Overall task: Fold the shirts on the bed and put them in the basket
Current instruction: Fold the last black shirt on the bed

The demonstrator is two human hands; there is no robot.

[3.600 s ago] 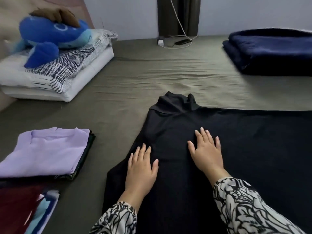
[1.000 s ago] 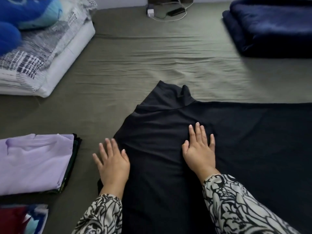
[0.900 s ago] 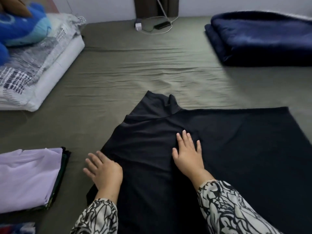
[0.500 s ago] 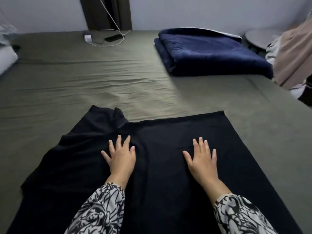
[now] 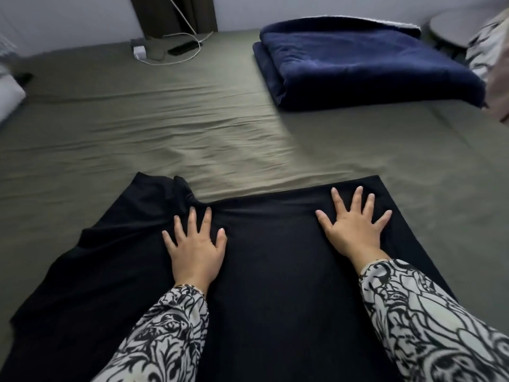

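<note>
Two bare hands are laid flat, palms down, on a black long-sleeved shirt (image 5: pixel 275 285) that is spread across the lower half of the frame on an olive-green bed sheet (image 5: pixel 220 128). At lower left, the shirt's fabric is seen to be rumpled, and its collar is bunched at centre left. The left hand (image 5: pixel 197 246) is pressed on the shirt just below the collar, fingers spread wide, with nothing grasped. The right hand (image 5: pixel 355 224) is placed near the shirt's upper right corner, likewise fully spread and holding nothing. Both forearms are covered by black-and-white patterned sleeves (image 5: pixel 429 323). At upper centre, a white charger with cable (image 5: pixel 140 52) is seen. At upper right, a folded navy blanket (image 5: pixel 358 62) is positioned well apart from the shirt.
</note>
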